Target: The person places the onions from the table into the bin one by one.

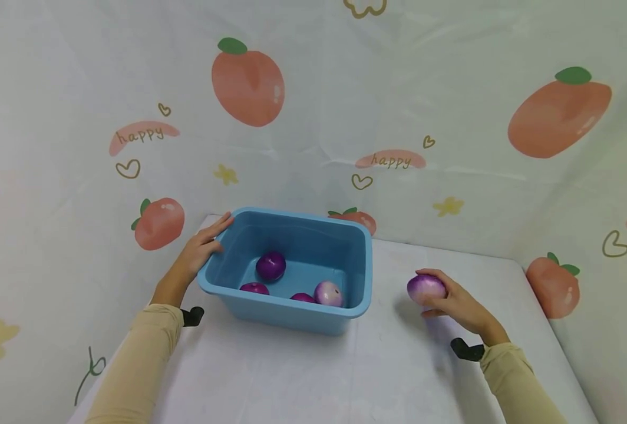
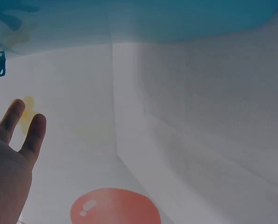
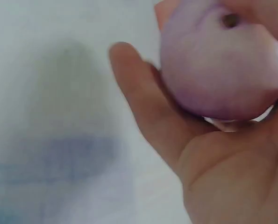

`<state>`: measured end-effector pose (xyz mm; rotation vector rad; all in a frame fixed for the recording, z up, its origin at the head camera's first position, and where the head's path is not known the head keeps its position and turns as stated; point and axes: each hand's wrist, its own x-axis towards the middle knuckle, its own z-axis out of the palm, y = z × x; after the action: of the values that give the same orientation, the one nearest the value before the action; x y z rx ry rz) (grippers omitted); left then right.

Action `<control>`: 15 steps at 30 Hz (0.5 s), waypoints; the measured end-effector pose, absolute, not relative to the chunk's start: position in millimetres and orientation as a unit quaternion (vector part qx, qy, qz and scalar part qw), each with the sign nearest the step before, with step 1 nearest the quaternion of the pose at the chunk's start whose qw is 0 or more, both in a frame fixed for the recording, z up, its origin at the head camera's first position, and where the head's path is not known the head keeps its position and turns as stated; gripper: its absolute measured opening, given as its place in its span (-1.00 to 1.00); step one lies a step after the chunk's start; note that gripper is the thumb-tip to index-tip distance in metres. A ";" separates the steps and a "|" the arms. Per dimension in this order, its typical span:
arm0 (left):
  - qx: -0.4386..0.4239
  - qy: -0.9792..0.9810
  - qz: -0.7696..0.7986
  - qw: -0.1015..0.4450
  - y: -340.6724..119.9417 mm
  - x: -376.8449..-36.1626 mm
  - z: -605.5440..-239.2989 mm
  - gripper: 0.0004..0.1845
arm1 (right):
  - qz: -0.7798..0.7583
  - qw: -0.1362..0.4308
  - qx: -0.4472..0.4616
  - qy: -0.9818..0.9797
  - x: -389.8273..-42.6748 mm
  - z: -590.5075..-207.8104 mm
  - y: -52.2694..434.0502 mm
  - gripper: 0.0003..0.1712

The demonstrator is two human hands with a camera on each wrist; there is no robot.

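Right hand (image 1: 454,303), at the lower right of the frame, curled around a purple-white onion (image 1: 426,288) and holding it just above the white worktop (image 1: 303,377), near the right side of the blue tub (image 1: 292,315). Close-up from the right wrist: fingers (image 3: 139,98) wrapped under the onion (image 3: 218,70). Left hand (image 1: 204,247), left of centre, with straight fingers resting on the tub's left rim, gripping nothing. Inside the tub four more onions (image 1: 270,265), lying at the bottom toward the near wall. Peach-printed cloth (image 1: 247,82) behind.
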<state>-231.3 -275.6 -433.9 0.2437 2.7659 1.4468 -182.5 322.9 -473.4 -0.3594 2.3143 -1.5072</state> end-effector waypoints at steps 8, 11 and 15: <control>0.073 0.884 0.462 0.007 -276.1 -230.9 -434.1 -0.26 | -0.508 0.127 -0.136 0.841 -190.1 -458.4 309.1 -0.39; 0.073 0.886 0.459 0.006 -276.0 -230.9 -434.1 -0.25 | -0.551 0.115 -0.144 0.814 -192.7 -449.4 301.9 -0.52; 0.076 0.885 0.459 0.006 -275.8 -230.8 -434.1 -0.26 | -0.543 0.077 -0.152 0.822 -194.4 -434.6 295.3 -0.51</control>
<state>-230.8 -275.8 -434.1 0.2368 2.7706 1.4368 -194.4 295.3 -434.6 -0.4556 2.4640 -1.6278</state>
